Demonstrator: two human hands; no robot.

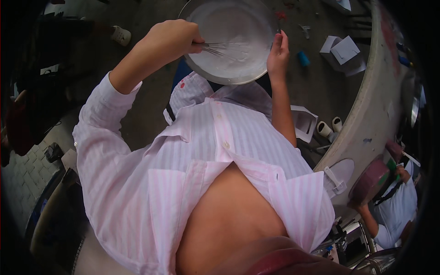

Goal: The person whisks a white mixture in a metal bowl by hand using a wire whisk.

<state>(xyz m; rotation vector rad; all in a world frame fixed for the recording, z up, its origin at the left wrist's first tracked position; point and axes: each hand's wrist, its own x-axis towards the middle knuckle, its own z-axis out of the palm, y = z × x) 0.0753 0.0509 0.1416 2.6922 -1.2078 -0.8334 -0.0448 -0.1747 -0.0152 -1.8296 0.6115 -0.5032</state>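
A wide metal bowl [238,81] sits in front of me at the top of the view, with a smooth white mixture [233,27] inside. My left hand [172,39] is closed around the handle of a wire whisk [220,48], whose wires lie in the mixture. My right hand [278,57] grips the bowl's right rim, fingers over the edge. Both arms reach out from a pink striped shirt that fills the middle of the view and hides what the bowl rests on.
A curved concrete ledge [366,114] runs down the right side. On the ground lie white paper boxes [343,50], a small blue object [303,58] and a white bag [305,121]. Another person [394,211] at the lower right holds a round purple thing [371,181].
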